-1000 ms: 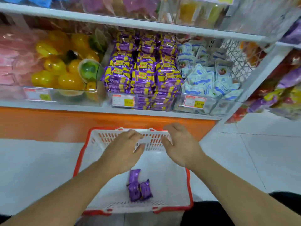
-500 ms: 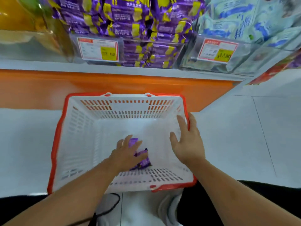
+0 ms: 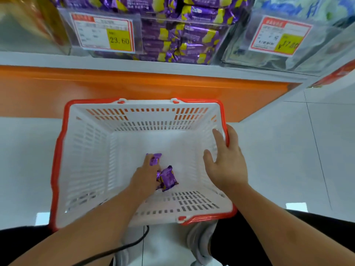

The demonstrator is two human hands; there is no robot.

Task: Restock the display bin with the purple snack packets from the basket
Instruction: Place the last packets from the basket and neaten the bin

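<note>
Purple snack packets (image 3: 166,178) lie on the floor of the basket (image 3: 59,166). The left hand (image 3: 144,174) curls its grip onto them, the pickup step. The right hand (image 3: 225,162) rests flat-fingered on the rim. Next, I judge: lift to the display bin (image 3: 184,41) above.

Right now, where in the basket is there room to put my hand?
Bare floor lies along the basket's far wall and left wall. The middle near side is crowded: the left hand is on the purple packets. The right hand takes the right wall.
</note>
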